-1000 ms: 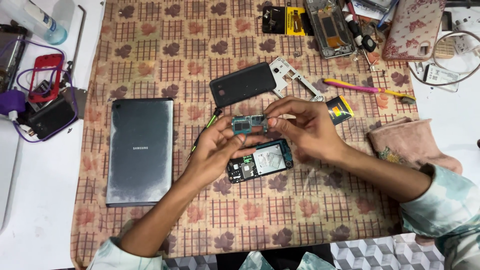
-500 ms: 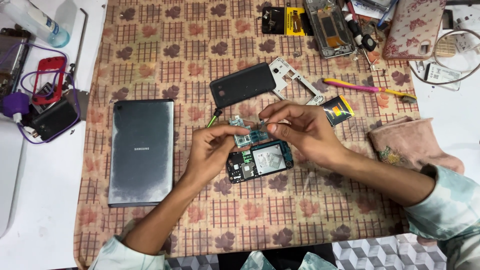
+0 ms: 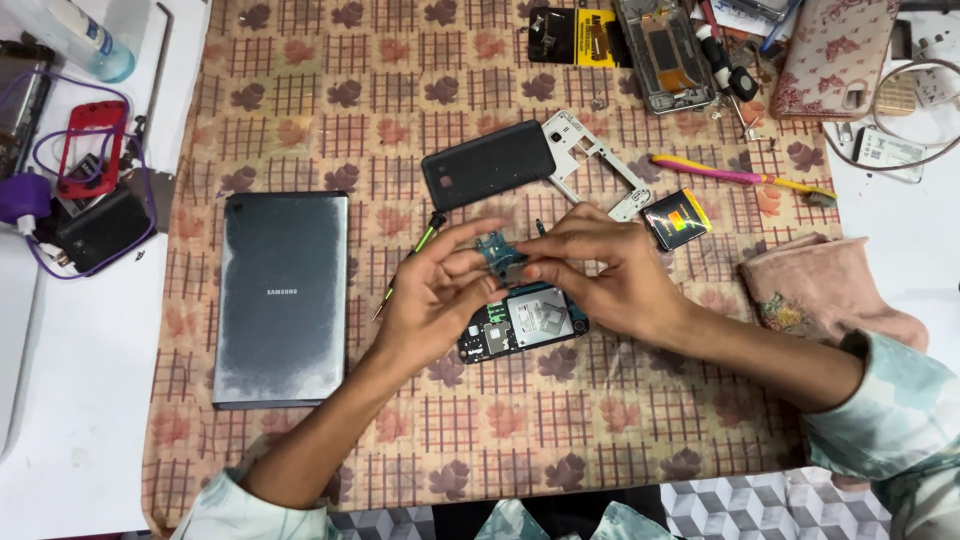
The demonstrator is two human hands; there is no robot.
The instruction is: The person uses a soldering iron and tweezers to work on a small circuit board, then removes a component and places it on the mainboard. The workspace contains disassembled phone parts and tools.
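Observation:
My left hand (image 3: pixel 435 300) and my right hand (image 3: pixel 600 275) meet above an opened phone body (image 3: pixel 525 325) with its circuit board showing. Between the fingertips of both hands is a small blue-green circuit part (image 3: pixel 492 250), held just above the phone's upper edge. A green-handled screwdriver (image 3: pixel 410 262) lies under my left hand, slanting down to the left. Behind the hands lie a black back cover (image 3: pixel 488 165) and a white phone frame (image 3: pixel 590 160).
A grey tablet (image 3: pixel 282 298) lies face down at left on the patterned cloth (image 3: pixel 300 90). A yellow-black battery (image 3: pixel 675 220), a pink-yellow tool (image 3: pixel 740 177), a pink cloth (image 3: pixel 830 290), a floral case (image 3: pixel 835 55) and phone parts at the top surround the work spot.
Both hands have kept the small circuit part between them and shifted it slightly lower and left, closer to the opened phone.

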